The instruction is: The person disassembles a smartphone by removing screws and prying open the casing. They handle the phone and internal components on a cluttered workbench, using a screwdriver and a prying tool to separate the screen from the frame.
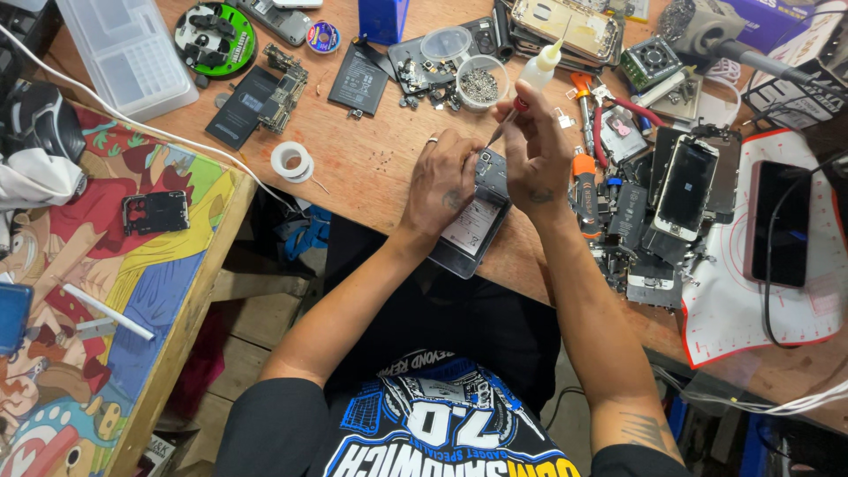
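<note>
An opened phone (473, 231) with its back off lies at the near edge of the wooden workbench (371, 168). My left hand (442, 181), a ring on one finger, presses down on the phone's upper part and steadies it. My right hand (539, 155) grips a thin screwdriver (502, 128) with a red tip at its handle end. The driver's point touches the top of the phone, between the two hands.
A small round dish of screws (481, 86), a glue bottle (539, 66), loose phone parts and several phones (685, 185) crowd the bench's right side. A tape roll (291, 161) lies left. A colourful side table (106, 265) holds a phone frame (156, 212).
</note>
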